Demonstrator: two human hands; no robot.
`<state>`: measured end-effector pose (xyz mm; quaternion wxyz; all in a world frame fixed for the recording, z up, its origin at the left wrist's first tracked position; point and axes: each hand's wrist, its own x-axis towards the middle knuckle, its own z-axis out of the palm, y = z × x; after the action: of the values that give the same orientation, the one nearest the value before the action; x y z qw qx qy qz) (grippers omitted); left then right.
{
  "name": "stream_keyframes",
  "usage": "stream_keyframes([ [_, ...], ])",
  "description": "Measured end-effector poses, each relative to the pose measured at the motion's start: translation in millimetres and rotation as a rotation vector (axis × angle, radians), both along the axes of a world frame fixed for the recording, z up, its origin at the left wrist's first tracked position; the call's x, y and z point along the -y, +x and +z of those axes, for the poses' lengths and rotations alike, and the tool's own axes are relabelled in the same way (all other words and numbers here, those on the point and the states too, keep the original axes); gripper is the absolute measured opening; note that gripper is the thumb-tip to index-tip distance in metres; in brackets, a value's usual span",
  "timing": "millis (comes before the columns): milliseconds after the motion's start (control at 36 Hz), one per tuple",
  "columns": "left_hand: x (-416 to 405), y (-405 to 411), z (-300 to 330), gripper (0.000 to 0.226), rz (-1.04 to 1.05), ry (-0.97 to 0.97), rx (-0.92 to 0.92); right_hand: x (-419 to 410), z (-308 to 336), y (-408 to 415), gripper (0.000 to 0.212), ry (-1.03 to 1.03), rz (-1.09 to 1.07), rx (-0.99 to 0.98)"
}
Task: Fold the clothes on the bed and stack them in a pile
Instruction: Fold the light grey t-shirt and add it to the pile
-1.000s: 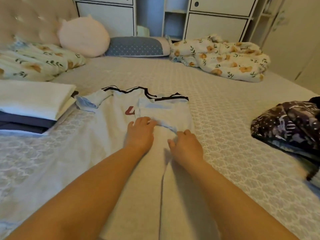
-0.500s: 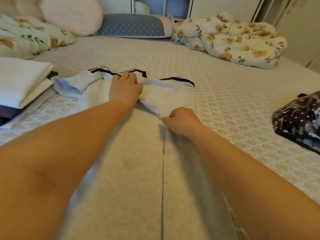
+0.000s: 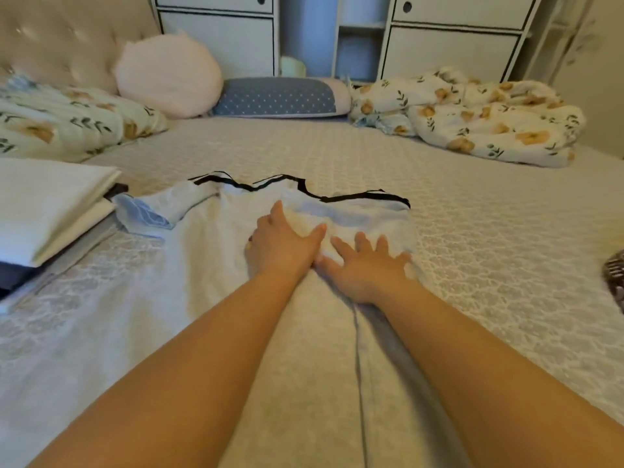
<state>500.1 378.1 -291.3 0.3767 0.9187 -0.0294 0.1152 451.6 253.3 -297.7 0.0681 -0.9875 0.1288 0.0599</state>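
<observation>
A pale blue-white T-shirt (image 3: 216,265) with black trim at the neck and shoulders lies flat on the bed (image 3: 472,231), its right side folded over toward the middle. My left hand (image 3: 282,246) lies flat on the shirt's chest, fingers straight. My right hand (image 3: 366,265) presses flat beside it on the folded sleeve part, fingers spread. The shirt's left sleeve (image 3: 155,211) sticks out unfolded. A pile of folded clothes (image 3: 44,204), white on top and dark beneath, sits at the left edge.
A dark patterned garment (image 3: 614,282) shows at the right edge. A crumpled floral blanket (image 3: 472,119) lies at the far right. Floral pillow (image 3: 67,123), round pink cushion (image 3: 169,76) and grey dotted pillow (image 3: 277,97) line the headboard. White cabinets (image 3: 452,45) stand behind.
Both hands let go of the sleeve fold they were pinching and now lie flat on the shirt, side by side. The folded right sleeve now rests smooth.
</observation>
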Motion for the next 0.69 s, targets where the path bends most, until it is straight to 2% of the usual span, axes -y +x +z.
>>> stream_keyframes([
  [111,-6.6,22.5,-1.5,0.08,-0.034,-0.105,-0.024,17.4,-0.9,32.9,0.062,-0.01,0.087,0.127],
  [194,-10.1,30.7,-2.6,0.076,-0.072,-0.075,-0.021,36.6,-3.0,60.1,0.058,-0.046,0.077,0.228],
  [306,-11.4,29.7,-4.2,0.078,-0.07,-0.014,0.0,49.3,-3.5,87.6,0.064,-0.04,0.09,0.058],
  [389,-15.8,28.0,-1.8,0.081,-0.033,0.052,-0.054,48.5,-2.3,91.4,0.066,-0.038,0.085,0.029],
  [528,-20.5,22.6,0.6,0.038,-0.003,0.137,-0.097,44.5,-1.7,72.1,0.066,-0.033,0.122,0.005],
  [639,-17.6,23.9,3.6,0.036,0.041,0.159,-0.117,44.2,6.4,48.2,0.065,-0.067,0.129,-0.091],
  [694,-17.5,23.8,2.9,0.033,0.046,0.175,-0.119,43.0,3.3,29.7,0.062,-0.036,0.172,-0.028],
])
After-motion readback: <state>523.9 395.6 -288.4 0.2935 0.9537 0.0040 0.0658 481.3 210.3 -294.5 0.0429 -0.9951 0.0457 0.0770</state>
